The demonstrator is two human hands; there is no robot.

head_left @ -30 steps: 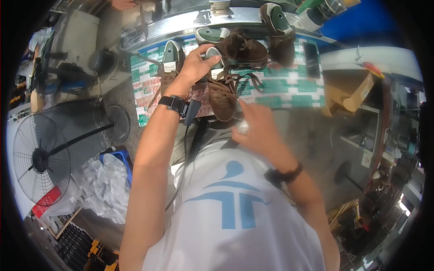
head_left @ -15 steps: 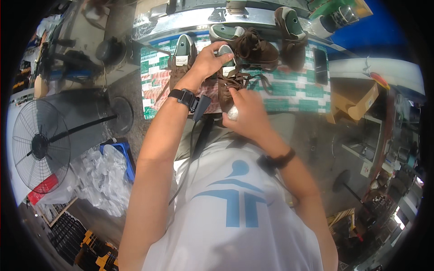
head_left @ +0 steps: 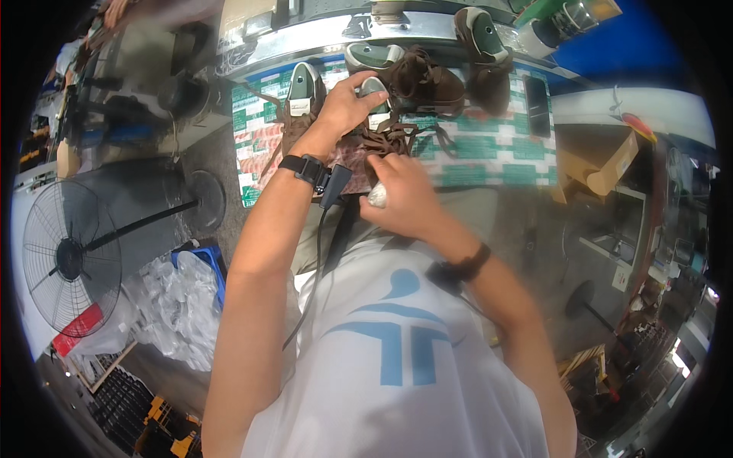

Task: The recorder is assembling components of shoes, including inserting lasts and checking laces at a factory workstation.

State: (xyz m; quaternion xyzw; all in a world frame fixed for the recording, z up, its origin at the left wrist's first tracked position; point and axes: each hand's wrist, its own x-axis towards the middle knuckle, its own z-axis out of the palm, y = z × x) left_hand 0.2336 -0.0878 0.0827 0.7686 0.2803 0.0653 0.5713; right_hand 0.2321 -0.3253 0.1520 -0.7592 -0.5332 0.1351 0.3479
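Note:
A brown lace-up shoe (head_left: 379,142) with a pale tongue label lies on the table in front of me. My left hand (head_left: 345,108) is closed around the heel opening of this shoe, thumb and fingers at its collar. Over the toe end is my right hand (head_left: 406,197), its fingers curled round a small whitish wad (head_left: 377,195); the toe is mostly hidden behind it. Left of my left hand stands another brown shoe (head_left: 300,107) with a green insole. Beyond lie a brown shoe (head_left: 441,88) on its side and one more brown shoe (head_left: 489,82).
Green-and-white patterned sheeting (head_left: 496,156) covers the table, with a dark phone-like slab (head_left: 537,107) at its right. A metal rail (head_left: 321,34) runs along the far edge. To the left are a standing fan (head_left: 70,258) and clear plastic bags (head_left: 179,305); an open cardboard box (head_left: 611,172) is right.
My right hand has drawn slightly nearer and to the left, with the wad still in it. My left hand keeps its hold on the shoe's heel. The whole view has shifted a little.

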